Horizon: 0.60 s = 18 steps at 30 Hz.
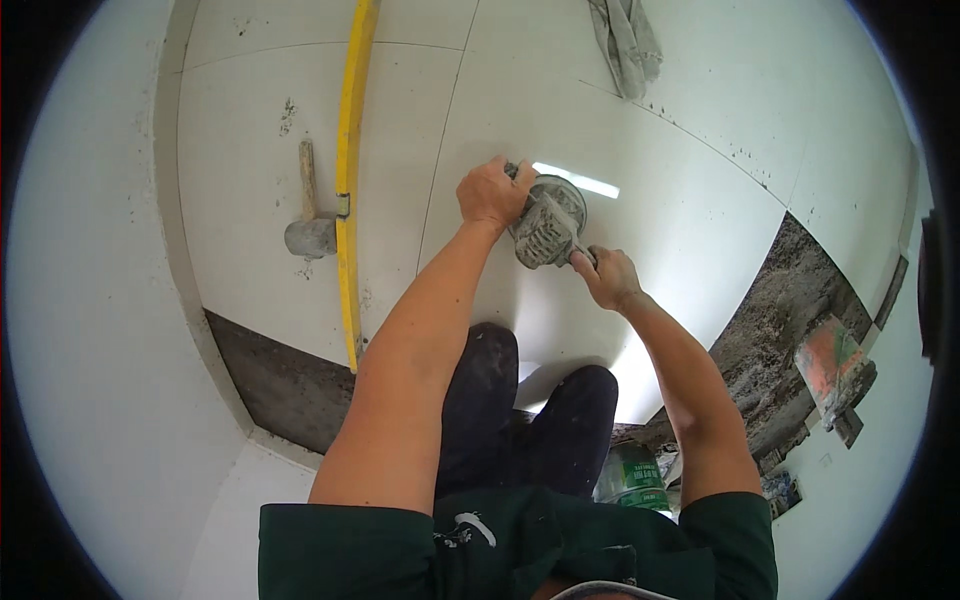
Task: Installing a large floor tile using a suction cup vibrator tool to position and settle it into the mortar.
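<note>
A tile vibrator, its ribbed body caked in grey mortar above a round base, sits on the pale floor tiles in front of my knees. My left hand is closed round its dark grip on the far left side. On the near right, my right hand grips the other handle with the fingers curled. Both forearms reach forward from my dark green sleeves. The underside of the tool, where it meets the tile, is hidden.
A yellow spirit level lies lengthwise at left, beside a rubber mallet. A grey cloth rests at the far side. Rough mortar lies exposed at right, near a stained orange-and-grey piece. A green-labelled container stands by my right knee.
</note>
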Motion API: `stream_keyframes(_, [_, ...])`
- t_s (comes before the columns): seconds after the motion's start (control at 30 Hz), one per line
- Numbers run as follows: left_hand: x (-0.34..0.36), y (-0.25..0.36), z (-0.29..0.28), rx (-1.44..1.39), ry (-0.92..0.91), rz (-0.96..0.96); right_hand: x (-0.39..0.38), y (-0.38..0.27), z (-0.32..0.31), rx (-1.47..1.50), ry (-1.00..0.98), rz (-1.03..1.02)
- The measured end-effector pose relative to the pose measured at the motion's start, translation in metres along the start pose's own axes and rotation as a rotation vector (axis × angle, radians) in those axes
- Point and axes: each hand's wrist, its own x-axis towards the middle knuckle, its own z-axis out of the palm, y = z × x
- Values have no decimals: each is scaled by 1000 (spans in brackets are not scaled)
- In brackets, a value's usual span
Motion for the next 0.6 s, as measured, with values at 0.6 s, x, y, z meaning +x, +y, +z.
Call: stream_keyframes(0.6, [2,0,4,37,-15,15,1,6,1,-36,4,3])
